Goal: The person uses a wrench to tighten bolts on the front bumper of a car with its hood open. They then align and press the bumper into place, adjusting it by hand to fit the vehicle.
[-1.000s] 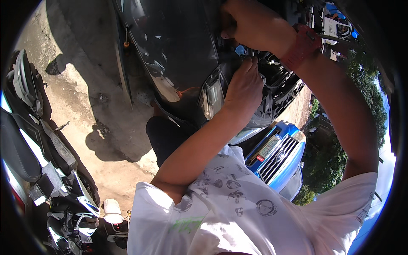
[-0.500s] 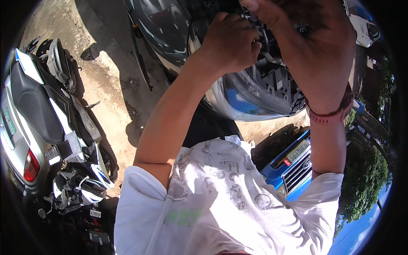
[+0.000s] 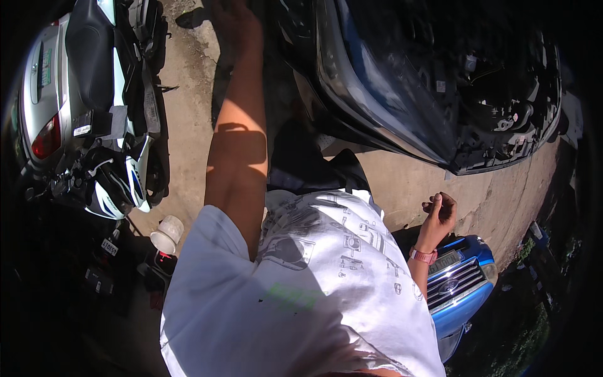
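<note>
My left hand [image 3: 237, 26] reaches far forward at the upper edge, beside the dark front end of a vehicle. Its fingers fade into deep shadow, so what they do is hidden. My right hand [image 3: 441, 212], with a pinkish-red watch [image 3: 424, 256] at the wrist, hangs apart from the vehicle on the right. Its fingers are curled in, and its palm is hidden. Ahead and to the right is the vehicle's uncovered front, with a long glossy headlight [image 3: 402, 94] and a shadowed engine bay [image 3: 496, 110]. Neither hand visibly touches these parts.
On the left, a white and black motorcycle [image 3: 94, 53] stands beside a silver car [image 3: 47, 81]. A white bucket [image 3: 167, 234] sits lower down. Behind my right arm is a blue vehicle with a dark grille [image 3: 453, 286]. Sunlit concrete [image 3: 188, 119] runs between the vehicles.
Both hands have left the engine bay. My left arm has swung left and stretches forward; my right hand has dropped down and back to my side. The view has shifted, showing more headlight.
</note>
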Motion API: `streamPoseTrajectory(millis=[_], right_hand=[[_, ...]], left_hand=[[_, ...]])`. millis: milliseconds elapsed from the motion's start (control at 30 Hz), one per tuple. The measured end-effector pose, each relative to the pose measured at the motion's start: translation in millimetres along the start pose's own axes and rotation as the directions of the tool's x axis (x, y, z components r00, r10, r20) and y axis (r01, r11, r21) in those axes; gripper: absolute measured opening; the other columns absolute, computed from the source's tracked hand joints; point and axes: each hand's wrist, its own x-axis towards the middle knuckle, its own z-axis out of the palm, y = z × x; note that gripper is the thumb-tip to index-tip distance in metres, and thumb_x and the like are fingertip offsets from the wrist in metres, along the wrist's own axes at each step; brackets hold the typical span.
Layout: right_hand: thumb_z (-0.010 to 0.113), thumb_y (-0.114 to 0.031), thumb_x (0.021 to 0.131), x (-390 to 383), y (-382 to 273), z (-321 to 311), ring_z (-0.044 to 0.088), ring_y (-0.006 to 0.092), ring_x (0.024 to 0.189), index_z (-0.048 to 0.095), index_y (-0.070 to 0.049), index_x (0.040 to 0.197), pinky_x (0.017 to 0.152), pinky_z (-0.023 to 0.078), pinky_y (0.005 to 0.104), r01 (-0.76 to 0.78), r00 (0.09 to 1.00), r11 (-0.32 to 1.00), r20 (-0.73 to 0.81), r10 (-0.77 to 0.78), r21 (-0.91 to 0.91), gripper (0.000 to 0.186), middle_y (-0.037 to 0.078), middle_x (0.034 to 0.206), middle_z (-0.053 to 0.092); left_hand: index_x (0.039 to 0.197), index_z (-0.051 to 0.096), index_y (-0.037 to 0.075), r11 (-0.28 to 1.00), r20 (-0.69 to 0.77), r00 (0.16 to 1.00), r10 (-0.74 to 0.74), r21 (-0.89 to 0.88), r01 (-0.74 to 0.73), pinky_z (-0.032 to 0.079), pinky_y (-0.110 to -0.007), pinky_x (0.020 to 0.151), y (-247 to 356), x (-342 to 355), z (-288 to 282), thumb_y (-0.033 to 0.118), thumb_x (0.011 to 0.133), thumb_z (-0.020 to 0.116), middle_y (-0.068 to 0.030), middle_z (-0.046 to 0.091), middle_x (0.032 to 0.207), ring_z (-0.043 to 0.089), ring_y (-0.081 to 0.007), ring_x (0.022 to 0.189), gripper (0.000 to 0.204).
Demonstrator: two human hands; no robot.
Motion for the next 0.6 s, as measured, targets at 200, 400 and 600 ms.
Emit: streamPoseTrajectory(millis=[200, 400, 600], right_hand=[[0.07, -0.014, 0.106, -7.7, 13.6, 18.9, 0.071, 0.0121, 0.077, 0.068, 0.002, 0.117, 0.072, 0.058, 0.0262, 0.128, 0.963, 0.991, 0.244, -0.113, -0.046, 0.019, 0.007, 0.096, 0.074], [0.071, -0.012, 0.104, 36.3, -19.5, 43.6, 0.074, 0.0137, 0.08, 0.07, 0.003, 0.114, 0.074, 0.058, 0.0269, 0.318, 0.916, 0.946, 0.277, -0.29, -0.062, 0.018, 0.009, 0.098, 0.076], [0.074, -0.009, 0.101, 23.5, -70.6, 104.9, 0.076, 0.0161, 0.085, 0.072, 0.002, 0.111, 0.08, 0.058, 0.0285, 0.504, 0.831, 0.849, 0.354, -0.428, -0.156, 0.015, 0.009, 0.097, 0.077]], left_hand=[[0.148, 0.06, 0.013, 0.117, 0.087, 0.125, -0.988, 0.958, 0.262, 0.041, -0.047, 0.12, -192.3, -376.2, -275.7, 0.052, 0.103, 0.059, -0.0146, 0.054, 0.159, 0.056, -0.0348, 0.14, 0.059], [0.13, 0.073, 0.009, 0.461, 0.425, -0.231, -0.875, 0.877, -0.133, 0.049, -0.045, 0.11, -167.6, -619.4, -516.4, 0.043, 0.106, 0.053, -0.0221, 0.071, 0.135, 0.065, -0.0386, 0.128, 0.046], [0.131, 0.072, 0.003, 0.0, 0.052, -0.105, -0.993, 0.897, 0.441, 0.046, -0.047, 0.113, -163.5, -528.3, -508.1, 0.038, 0.11, 0.045, -0.0249, 0.068, 0.138, 0.063, -0.0404, 0.13, 0.049]])
